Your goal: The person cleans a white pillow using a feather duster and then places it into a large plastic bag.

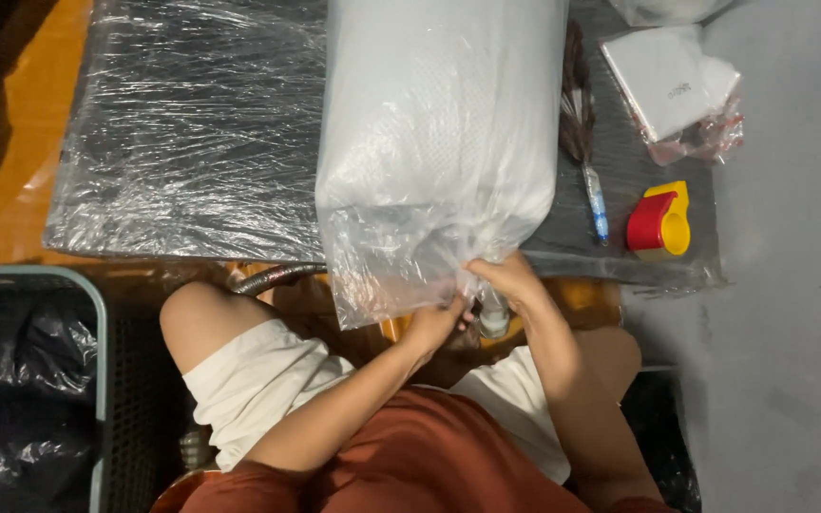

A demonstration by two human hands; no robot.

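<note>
Gathering the near open end of a large clear plastic bag of white padded material [439,142], left hand [434,323] and right hand [510,280] pinched its loose film closed; bag lay on plastic-wrapped dark tabletop [192,142], red-and-yellow tape dispenser [659,220] at right.

both hands [472,299] pinch clear bag [434,142] mouth | contents: possibly white foam

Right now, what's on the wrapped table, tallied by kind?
Large clear bag of white material, gripped by both hands at its open end: 1
Red and yellow tape dispenser: 1
Brush: 1
Small bagged white packet: 1
Total: 4
</note>
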